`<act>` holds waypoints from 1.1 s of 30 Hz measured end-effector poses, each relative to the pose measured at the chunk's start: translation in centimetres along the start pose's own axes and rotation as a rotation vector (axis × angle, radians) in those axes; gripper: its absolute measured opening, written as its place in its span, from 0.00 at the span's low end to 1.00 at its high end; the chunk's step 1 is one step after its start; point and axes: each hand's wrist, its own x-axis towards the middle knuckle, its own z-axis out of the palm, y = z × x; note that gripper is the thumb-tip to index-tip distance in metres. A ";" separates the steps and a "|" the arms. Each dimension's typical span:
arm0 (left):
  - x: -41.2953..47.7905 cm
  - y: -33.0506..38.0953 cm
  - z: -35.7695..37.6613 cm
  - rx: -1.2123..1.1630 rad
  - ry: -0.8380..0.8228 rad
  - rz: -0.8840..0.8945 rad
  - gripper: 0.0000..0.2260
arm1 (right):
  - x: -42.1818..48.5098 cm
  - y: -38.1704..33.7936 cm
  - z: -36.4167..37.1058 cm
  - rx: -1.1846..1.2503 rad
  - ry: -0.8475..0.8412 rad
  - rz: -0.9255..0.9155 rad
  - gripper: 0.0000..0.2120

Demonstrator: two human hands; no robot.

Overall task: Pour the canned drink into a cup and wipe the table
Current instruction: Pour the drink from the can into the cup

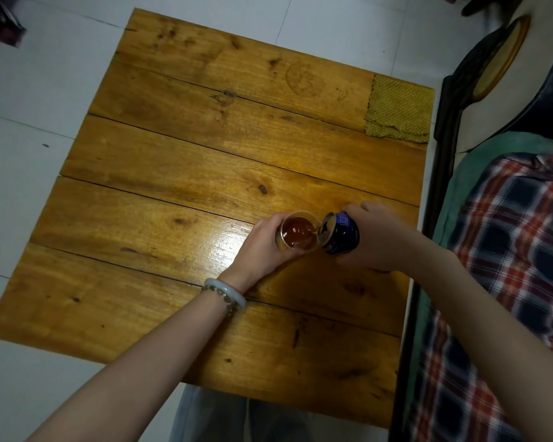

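A clear cup (298, 231) stands on the wooden table (173, 173), holding brown drink. My left hand (262, 247) grips the cup from its left side. My right hand (379, 237) holds a dark blue can (340, 233) tilted toward the cup, its mouth at the cup's right rim, and a thin stream of drink runs into the cup. A yellow woven cloth (398, 110) lies flat on the table's far right corner, well away from both hands.
A plaid cloth (517, 250) and a green sheet lie on a bed along the table's right edge. A dark round-backed chair (492, 62) stands at the far right. White floor tiles surround the table. A bracelet sits on my left wrist.
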 end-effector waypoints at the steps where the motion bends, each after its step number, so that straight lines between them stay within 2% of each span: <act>1: 0.0 0.1 0.0 0.003 -0.001 0.001 0.28 | 0.0 0.0 0.0 0.018 0.001 -0.002 0.29; 5: 0.0 -0.1 -0.1 0.022 -0.024 -0.006 0.31 | 0.1 0.2 0.5 0.107 -0.004 0.006 0.28; 10: -0.4 0.1 -0.7 0.051 -0.047 -0.029 0.35 | -0.8 -0.4 -0.4 0.246 0.025 0.003 0.35; 14: -1.6 -0.3 -2.6 0.043 -0.038 -0.072 0.37 | -2.2 -1.9 -2.4 0.398 0.086 -0.003 0.35; 20: -4.3 0.4 -7.3 -0.057 0.095 -0.126 0.34 | -2.9 -6.1 -4.2 0.669 0.178 -0.122 0.33; 25: -6.5 1.4 -10.8 -0.112 0.170 -0.025 0.31 | -1.1 -10.4 -2.0 0.808 0.327 -0.225 0.32; 29: -7.1 1.4 -11.8 -0.075 0.183 0.059 0.29 | 1.2 -13.9 1.5 0.922 0.443 -0.181 0.30; 33: -6.1 -0.4 -11.9 -0.132 0.188 -0.040 0.26 | 3.7 -15.2 4.8 1.016 0.457 -0.098 0.30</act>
